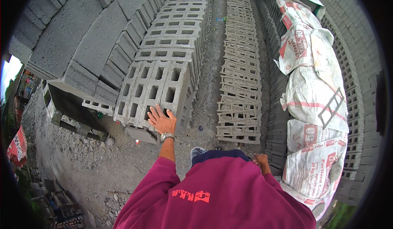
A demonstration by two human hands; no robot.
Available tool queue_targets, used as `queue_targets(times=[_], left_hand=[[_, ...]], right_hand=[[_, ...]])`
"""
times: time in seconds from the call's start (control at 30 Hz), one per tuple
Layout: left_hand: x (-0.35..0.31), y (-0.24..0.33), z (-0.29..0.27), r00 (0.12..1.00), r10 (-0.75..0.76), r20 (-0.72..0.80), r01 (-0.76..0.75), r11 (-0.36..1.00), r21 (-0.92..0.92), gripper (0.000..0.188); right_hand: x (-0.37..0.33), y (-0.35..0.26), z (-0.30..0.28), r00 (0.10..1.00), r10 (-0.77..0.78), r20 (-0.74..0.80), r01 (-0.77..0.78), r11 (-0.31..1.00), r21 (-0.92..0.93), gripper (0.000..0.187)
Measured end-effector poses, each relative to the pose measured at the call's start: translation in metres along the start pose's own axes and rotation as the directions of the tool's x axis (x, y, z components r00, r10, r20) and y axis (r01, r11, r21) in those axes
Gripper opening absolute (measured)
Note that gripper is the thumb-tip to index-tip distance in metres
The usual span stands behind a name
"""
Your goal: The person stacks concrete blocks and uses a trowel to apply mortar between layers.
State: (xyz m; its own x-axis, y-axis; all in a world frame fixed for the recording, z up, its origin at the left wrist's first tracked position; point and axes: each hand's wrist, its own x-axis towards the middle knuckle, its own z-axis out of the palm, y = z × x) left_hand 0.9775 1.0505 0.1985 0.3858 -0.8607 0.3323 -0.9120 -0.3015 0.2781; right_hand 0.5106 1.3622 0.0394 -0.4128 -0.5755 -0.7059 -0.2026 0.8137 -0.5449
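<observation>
My left hand [162, 121], with a metal watch [167, 136] at its wrist, lies with fingers spread on the near end of a stack of grey hollow concrete blocks [139, 83]. Its fingertips rest over the block holes, and it grips nothing. My right hand [261, 162] is low by my right side, close to the dark hem of my maroon top. Its fingers look curled; my body partly hides them, and what they hold, if anything, does not show. Between the stacks runs a low row of leaning concrete blocks [239, 106].
White and red cement sacks [315, 94] cover the top of a block stack on the right, with a thin frame-shaped piece [331, 108] on them. High block walls [67, 28] stand at the left. Gravelly ground [82, 155] spreads below. My shoe [197, 151] shows beneath me.
</observation>
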Motion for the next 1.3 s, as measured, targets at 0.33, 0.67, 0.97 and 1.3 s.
queue_targets(times=[0.33, 0.67, 0.97, 1.3], left_hand=[[-0.002, -0.016, -0.002, 1.0, -0.001, 0.005, 0.0, 0.999, 0.035, 0.065], [-0.003, -0.004, 0.006, 0.999, 0.03, -0.011, -0.03, 0.997, 0.065, 0.063], [0.002, -0.011, 0.016, 0.997, 0.071, -0.008, -0.069, 0.983, 0.171, 0.064], [0.0, -0.011, 0.016, 0.995, 0.099, -0.026, -0.094, 0.982, 0.162, 0.065]], right_hand=[[0.027, -0.063, 0.001, 0.99, 0.142, 0.011, -0.142, 0.983, 0.114, 0.035], [0.035, -0.095, 0.006, 0.999, -0.032, -0.021, 0.033, 0.998, 0.044, 0.036], [0.009, -0.043, 0.008, 0.987, 0.157, -0.045, -0.153, 0.984, 0.091, 0.037], [-0.035, -0.022, 0.034, 0.979, 0.201, -0.023, -0.2, 0.978, 0.054, 0.036]])
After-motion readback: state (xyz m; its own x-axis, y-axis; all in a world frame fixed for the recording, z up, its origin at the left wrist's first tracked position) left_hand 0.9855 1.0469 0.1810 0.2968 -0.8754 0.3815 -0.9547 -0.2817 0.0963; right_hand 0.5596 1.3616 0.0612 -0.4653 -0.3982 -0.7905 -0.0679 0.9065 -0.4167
